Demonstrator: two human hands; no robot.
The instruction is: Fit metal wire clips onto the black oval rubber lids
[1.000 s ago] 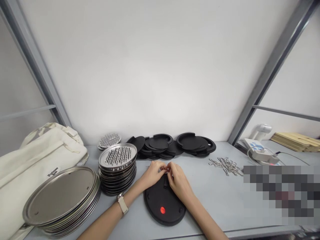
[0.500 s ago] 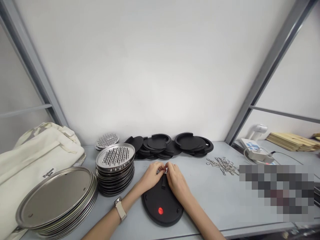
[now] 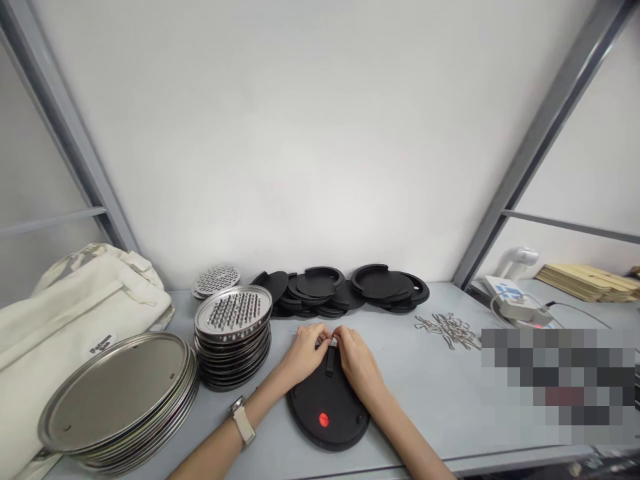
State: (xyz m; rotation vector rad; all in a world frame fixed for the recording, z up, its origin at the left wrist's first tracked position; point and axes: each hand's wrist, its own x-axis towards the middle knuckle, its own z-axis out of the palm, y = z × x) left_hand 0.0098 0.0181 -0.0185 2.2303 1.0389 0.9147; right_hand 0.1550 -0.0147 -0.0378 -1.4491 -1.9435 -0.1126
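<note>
A round black disc (image 3: 327, 407) with a red round spot lies on the grey table near its front edge. My left hand (image 3: 309, 347), with a watch on the wrist, is at the disc's far edge, fingertips pinched together on something small. My right hand (image 3: 353, 353) meets it there, its fingers also pinched. What sits between the fingertips is too small to name. A black strip (image 3: 331, 361) on the disc shows just below the hands. A pile of metal wire hooks (image 3: 450, 329) lies to the right.
Stacked grater discs (image 3: 234, 313) and stacked metal lids (image 3: 120, 393) stand at the left beside a cream bag (image 3: 75, 307). Black round parts (image 3: 320, 283) line the wall. A white device (image 3: 510, 297) and wooden boards (image 3: 585, 281) are at the right.
The whole view has shifted slightly. Both hands stay at the disc's far edge, with only small finger movements.
</note>
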